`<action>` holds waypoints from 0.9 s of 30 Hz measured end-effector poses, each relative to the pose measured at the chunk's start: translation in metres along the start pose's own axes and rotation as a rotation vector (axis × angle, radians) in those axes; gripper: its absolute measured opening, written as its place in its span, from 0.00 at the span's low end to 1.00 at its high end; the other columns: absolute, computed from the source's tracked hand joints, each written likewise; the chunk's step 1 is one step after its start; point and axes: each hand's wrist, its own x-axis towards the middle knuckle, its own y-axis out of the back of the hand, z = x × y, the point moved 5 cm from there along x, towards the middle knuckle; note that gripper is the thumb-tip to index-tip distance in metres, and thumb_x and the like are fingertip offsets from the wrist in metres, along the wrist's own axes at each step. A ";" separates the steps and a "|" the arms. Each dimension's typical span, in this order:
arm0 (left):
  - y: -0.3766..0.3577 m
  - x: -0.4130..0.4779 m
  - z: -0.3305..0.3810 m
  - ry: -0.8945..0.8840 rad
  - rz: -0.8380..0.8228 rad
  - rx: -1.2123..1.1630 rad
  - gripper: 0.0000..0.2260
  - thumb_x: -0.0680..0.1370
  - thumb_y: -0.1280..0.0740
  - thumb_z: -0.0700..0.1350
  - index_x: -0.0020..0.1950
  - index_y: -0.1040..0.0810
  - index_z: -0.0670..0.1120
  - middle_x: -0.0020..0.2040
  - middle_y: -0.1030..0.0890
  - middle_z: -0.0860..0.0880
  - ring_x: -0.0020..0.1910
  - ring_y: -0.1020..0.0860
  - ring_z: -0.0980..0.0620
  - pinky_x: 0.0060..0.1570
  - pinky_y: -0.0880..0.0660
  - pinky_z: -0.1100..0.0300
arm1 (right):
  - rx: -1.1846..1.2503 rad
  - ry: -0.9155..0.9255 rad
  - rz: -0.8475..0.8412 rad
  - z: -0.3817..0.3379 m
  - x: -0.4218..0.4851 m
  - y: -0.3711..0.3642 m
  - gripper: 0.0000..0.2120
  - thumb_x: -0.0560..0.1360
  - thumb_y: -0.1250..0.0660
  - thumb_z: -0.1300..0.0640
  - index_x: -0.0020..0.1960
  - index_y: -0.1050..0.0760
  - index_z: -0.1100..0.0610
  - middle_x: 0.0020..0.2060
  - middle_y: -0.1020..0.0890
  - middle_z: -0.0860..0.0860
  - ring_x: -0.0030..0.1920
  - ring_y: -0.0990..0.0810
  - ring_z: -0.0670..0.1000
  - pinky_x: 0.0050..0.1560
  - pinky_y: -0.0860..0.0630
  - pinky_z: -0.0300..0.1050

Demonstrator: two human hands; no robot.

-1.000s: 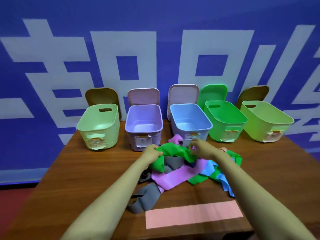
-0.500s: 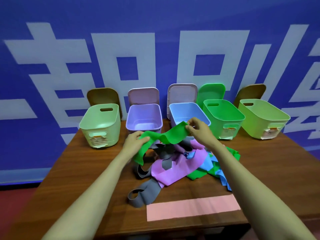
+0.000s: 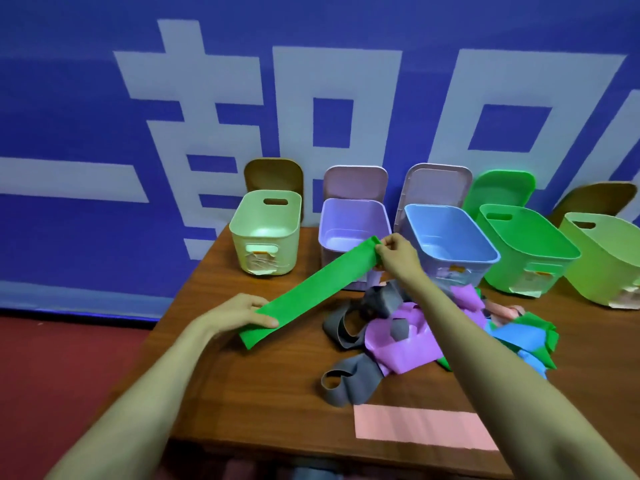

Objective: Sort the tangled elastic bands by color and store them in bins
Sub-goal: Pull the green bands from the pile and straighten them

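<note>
Staged room: blue lettered banner (image 3: 104,133) behind table (image 3: 277,393).

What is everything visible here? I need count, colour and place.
green band: 1, green, stretched between both hands
tangled bands: 1 pile, grey, purple, blue, green, pink, on table
pink band: 1, pink, flat at table's near edge
bins: 5, pale green, lilac, blue, green, yellow-green, row at table's far edge
lids: 5, brown, pink, pale pink, green, brown, upright behind bins
table: 1, brown wood
banner: 1, blue and white, behind table
left hand: 1, holds band's near end
right hand: 1, pinches band's far end
</note>
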 end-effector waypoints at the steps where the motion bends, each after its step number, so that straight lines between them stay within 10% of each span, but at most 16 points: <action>1: 0.007 -0.001 -0.010 0.025 0.010 -0.010 0.23 0.60 0.21 0.56 0.51 0.18 0.50 0.48 0.15 0.52 0.49 0.18 0.54 0.53 0.26 0.61 | -0.052 0.002 0.005 0.000 0.001 -0.008 0.07 0.74 0.39 0.63 0.38 0.32 0.56 0.39 0.23 0.56 0.38 0.25 0.56 0.28 0.30 0.38; 7: 0.052 0.001 -0.062 0.102 0.434 -0.359 0.09 0.70 0.26 0.39 0.49 0.21 0.44 0.45 0.18 0.44 0.43 0.21 0.51 0.42 0.25 0.60 | -0.258 -0.004 -0.099 0.011 -0.007 -0.054 0.02 0.73 0.39 0.62 0.43 0.28 0.58 0.42 0.20 0.59 0.47 0.23 0.59 0.49 0.29 0.48; 12: 0.062 0.012 -0.095 0.216 0.633 -0.512 0.10 0.70 0.26 0.36 0.45 0.26 0.44 0.43 0.21 0.44 0.38 0.22 0.53 0.27 0.24 0.67 | -0.288 0.033 -0.217 0.027 -0.020 -0.088 0.09 0.72 0.37 0.65 0.52 0.31 0.59 0.40 0.25 0.55 0.42 0.27 0.55 0.43 0.30 0.45; 20: 0.077 0.025 -0.109 0.227 0.941 -0.166 0.14 0.69 0.24 0.44 0.50 0.23 0.42 0.46 0.17 0.40 0.51 0.22 0.40 0.55 0.27 0.49 | -0.712 0.167 -0.484 0.059 -0.034 -0.129 0.10 0.74 0.42 0.61 0.56 0.33 0.58 0.54 0.22 0.59 0.54 0.24 0.61 0.46 0.30 0.51; 27: 0.073 0.027 -0.101 0.201 0.974 -0.087 0.14 0.72 0.27 0.43 0.54 0.24 0.39 0.48 0.19 0.41 0.54 0.24 0.42 0.50 0.31 0.55 | -0.786 0.093 -0.421 0.081 -0.034 -0.127 0.08 0.76 0.42 0.58 0.54 0.31 0.58 0.53 0.21 0.59 0.53 0.23 0.62 0.48 0.28 0.51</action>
